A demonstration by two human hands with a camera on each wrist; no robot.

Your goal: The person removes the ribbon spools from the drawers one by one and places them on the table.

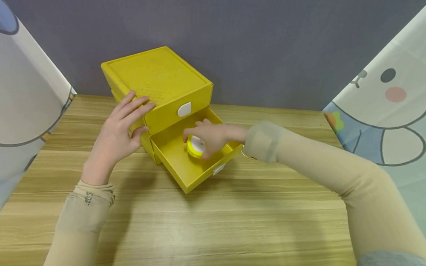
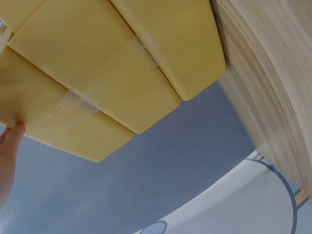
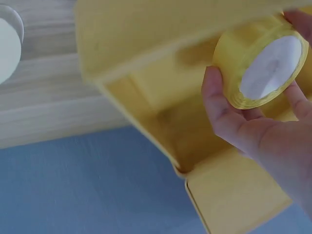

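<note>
**Tape roll held inside the open drawer**

The table [image 1: 215, 235] is pale wood, set against a grey wall, with cartoon-printed cloths hanging at either side. On it stands a yellow cabinet [image 1: 157, 76] of stacked drawers, turned at an angle to the person. Its lower drawer [image 1: 177, 164] is pulled out toward the person, open at the top, its long axis running from the cabinet out toward the near table edge. The drawer above is closed and shows a white knob [image 1: 184, 109] on its front.

The left hand [image 1: 118, 131] rests against the cabinet's left front corner, fingers straight and spread over the top edge, thumb at the side; this grip is open and clasps nothing. The left wrist view shows only a fingertip [image 2: 12, 134] touching the yellow wall.

The right hand [image 1: 211, 135] reaches in from the right and sits inside the open drawer, so it is the nearer hand to the roll. Its grip is closed around a tape roll [image 1: 196, 146], yellow with a white core, thumb on one side of the rim and fingers on the other. In the right wrist view the tape roll [image 3: 265, 63] has its flat face toward the camera, above the drawer's floor; whether it touches the floor cannot be told.
</note>
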